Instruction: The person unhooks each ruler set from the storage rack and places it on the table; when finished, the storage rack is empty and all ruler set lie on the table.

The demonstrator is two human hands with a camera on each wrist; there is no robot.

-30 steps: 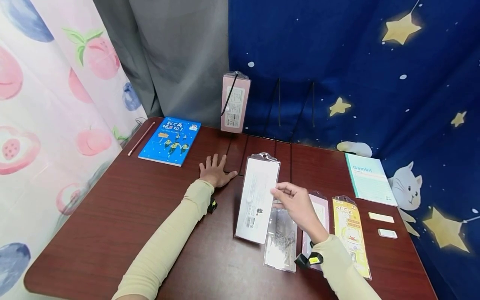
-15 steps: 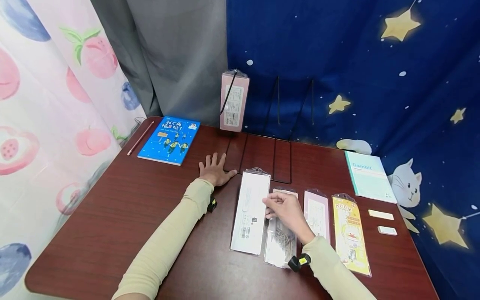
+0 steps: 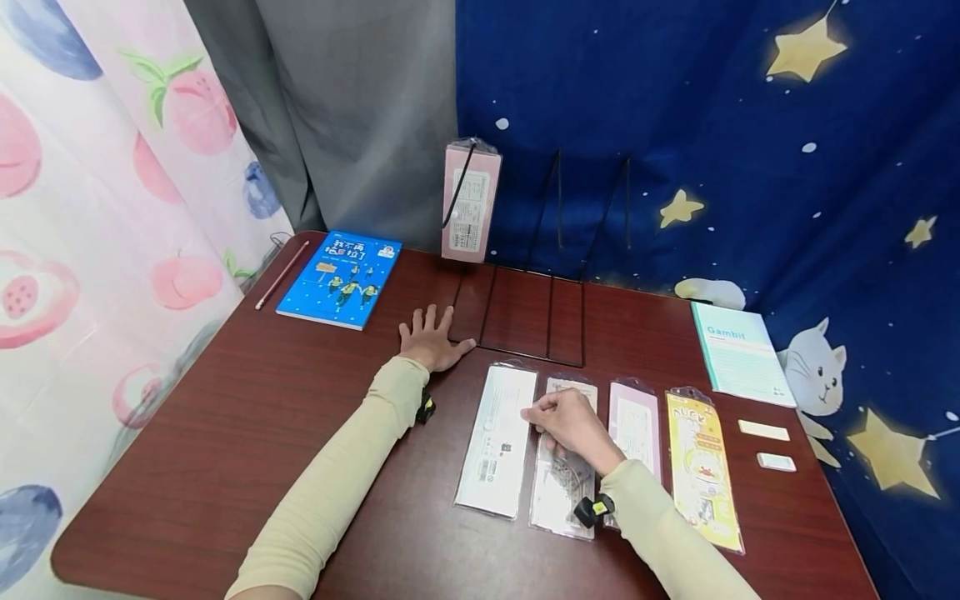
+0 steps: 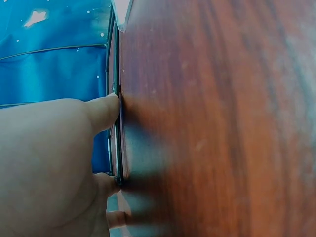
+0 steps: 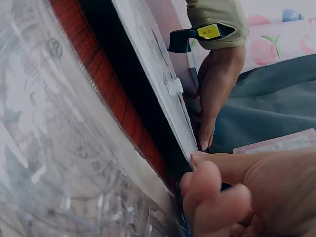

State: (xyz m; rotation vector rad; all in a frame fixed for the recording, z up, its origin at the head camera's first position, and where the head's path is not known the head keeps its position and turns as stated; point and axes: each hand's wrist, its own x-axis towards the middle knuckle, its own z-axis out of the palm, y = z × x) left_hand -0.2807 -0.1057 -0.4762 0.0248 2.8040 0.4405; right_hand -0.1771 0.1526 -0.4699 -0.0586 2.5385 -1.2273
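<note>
My right hand [image 3: 572, 423] pinches the right edge of a flat, white-backed clear plastic package [image 3: 498, 450] low over the table. In the right wrist view, the thumb and fingers [image 5: 211, 185] meet at this package's edge [image 5: 158, 84]. Just right of it, partly under my right hand, lies a clear package [image 3: 562, 492] with ruler-like markings. My left hand [image 3: 429, 340] is spread flat on the table at the front left corner of a black wire rack [image 3: 517, 353]. In the left wrist view, the left thumb [image 4: 106, 111] touches the rack's wire.
A pink-backed package [image 3: 471, 204] hangs on the rack's left hook. Right of my right hand lie another pink package [image 3: 633, 417] and a yellow duck package [image 3: 703, 467]. Farther right are a notebook [image 3: 742, 354] and two erasers [image 3: 763, 430]. A blue book [image 3: 341, 282] and pencil [image 3: 282, 275] lie left.
My right hand has lowered the white-backed package from a raised tilt to the table, moving slightly left and toward me. The left hand has stayed in place.
</note>
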